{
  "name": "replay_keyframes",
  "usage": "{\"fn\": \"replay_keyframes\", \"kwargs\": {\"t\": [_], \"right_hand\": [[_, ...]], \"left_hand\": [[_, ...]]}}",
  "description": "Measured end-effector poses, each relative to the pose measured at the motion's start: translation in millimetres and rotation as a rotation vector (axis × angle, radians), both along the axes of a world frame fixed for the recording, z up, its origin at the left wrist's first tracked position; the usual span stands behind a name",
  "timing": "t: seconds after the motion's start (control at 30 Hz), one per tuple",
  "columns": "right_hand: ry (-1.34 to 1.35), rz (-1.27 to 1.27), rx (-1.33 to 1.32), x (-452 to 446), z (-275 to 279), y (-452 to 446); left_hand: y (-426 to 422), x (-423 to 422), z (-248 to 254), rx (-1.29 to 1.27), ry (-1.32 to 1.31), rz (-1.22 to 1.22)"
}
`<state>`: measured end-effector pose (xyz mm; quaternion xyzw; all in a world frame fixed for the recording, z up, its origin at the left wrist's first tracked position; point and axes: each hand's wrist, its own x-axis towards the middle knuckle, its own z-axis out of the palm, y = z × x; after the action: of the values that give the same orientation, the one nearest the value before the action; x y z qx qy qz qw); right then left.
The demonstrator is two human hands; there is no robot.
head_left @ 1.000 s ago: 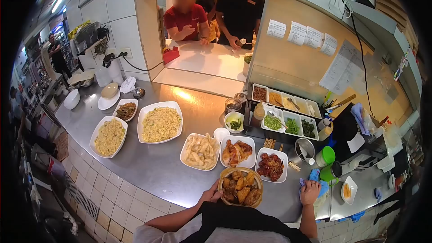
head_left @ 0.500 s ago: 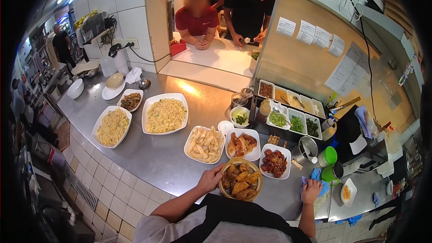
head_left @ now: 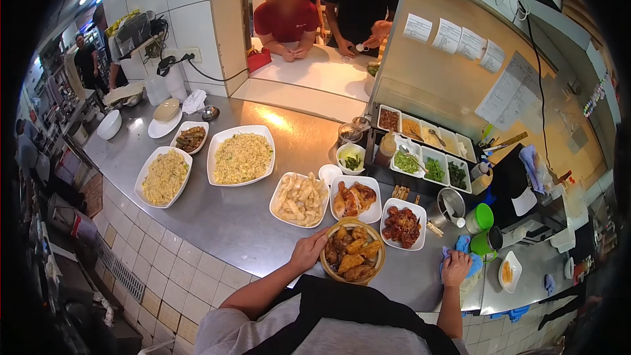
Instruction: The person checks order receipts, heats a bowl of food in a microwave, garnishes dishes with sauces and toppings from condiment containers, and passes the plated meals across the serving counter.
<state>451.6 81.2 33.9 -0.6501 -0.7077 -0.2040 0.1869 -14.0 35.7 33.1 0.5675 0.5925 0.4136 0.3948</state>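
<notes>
Brown bowl (head_left: 382,256), filled with dark and golden cooked pieces, was directly before you at the near edge of the steel counter (head_left: 230,223). Farther left on that counter, you had a big white platter (head_left: 240,183) of rice. Just beyond the bowl stood a white dish (head_left: 377,206) of chicken, with a dish (head_left: 422,223) of glazed red pieces to its right. Your left hand (head_left: 310,250) grasped the bowl's left rim; your right hand (head_left: 457,267) lay on a blue cloth (head_left: 474,264), whether clenched you couldn't tell.
</notes>
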Motion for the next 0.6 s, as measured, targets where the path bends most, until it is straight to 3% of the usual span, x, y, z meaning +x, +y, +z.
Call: {"fn": "replay_keyframes", "kwargs": {"t": [0.3,0.4,0.6], "right_hand": [[0.005,0.001,0.001,-0.8,0.7,-0.7],[0.005,0.006,0.016,0.8,-1.8,0.0],[-0.007,-0.003,0.007,0.0,-1.2,-0.3]], "left_hand": [[-2.7,2.4,-2.3,0.109,0.010,0.022],[-3.4,0.5,-0.7,-0.005,0.015,-0.012],[-3.4,0.8,-4.7,0.028,0.028,0.003]]}}
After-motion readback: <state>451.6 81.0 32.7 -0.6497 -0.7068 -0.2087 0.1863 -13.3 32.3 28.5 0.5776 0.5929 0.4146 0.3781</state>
